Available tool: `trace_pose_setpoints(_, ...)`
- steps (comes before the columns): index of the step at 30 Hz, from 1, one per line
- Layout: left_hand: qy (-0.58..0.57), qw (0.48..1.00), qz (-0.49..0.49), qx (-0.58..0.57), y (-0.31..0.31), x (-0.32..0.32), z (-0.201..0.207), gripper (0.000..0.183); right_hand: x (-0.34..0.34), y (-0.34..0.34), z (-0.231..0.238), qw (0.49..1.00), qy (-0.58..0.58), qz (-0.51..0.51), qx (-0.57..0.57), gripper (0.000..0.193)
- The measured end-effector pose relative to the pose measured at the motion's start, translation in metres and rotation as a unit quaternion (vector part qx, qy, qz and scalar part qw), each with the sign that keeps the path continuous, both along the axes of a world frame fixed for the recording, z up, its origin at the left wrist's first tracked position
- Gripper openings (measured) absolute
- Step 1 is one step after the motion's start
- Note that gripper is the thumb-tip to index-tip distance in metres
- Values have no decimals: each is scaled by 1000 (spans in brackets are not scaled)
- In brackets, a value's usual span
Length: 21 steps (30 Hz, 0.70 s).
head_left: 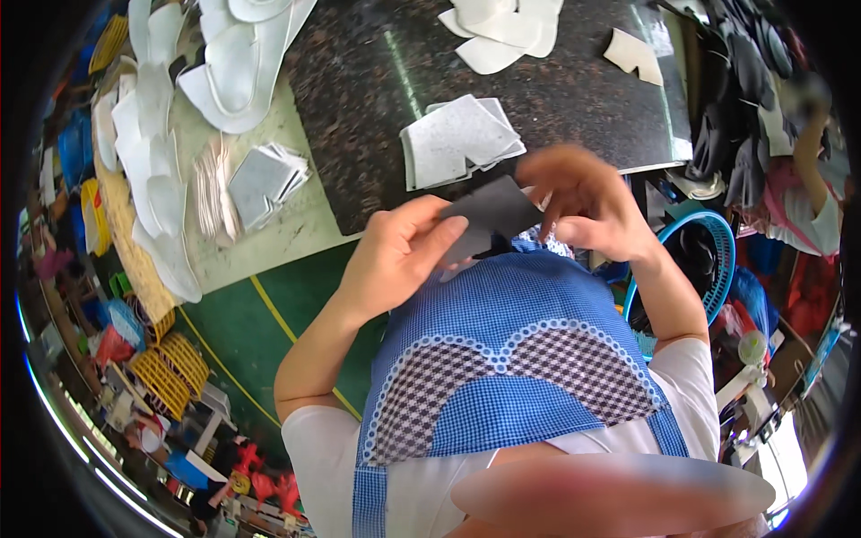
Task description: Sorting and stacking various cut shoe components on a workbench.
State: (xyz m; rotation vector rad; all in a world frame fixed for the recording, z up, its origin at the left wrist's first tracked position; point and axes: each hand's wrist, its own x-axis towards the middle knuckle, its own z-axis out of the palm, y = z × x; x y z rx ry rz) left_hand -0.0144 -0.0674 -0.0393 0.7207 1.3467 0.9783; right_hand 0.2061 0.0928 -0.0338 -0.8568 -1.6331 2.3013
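The speckled stone surface (pixel 345 125) lies bare along its left side; at its front edge the left hand (pixel 390 260) pinches a flat black piece (pixel 489 215), below white notched sheets (pixel 456 136); the blurred right hand (pixel 596 206) curls half-open at the piece's right end, contact unclear.

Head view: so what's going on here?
The person's left hand pinches a dark flat piece, thumb on top, in front of a blue checked apron. The right hand, blurred, is at the piece's other side; whether it touches is unclear. Beyond, a stack of pale pieces lies on the dark tabletop.
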Motion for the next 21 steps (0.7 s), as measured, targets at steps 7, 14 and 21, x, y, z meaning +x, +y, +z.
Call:
trace_pose_setpoints(7,137,988,75,1,38,-33,4,28,-57,30,7,973,-135,70,177,34)
trace_pose_setpoints(14,158,984,80,-15,43,-34,-21,26,-67,33,-17,947,-181,79,254,34)
trace_pose_setpoints(21,462,883,35,72,45,-39,-23,39,-55,50,-21,824,-249,80,503,40)
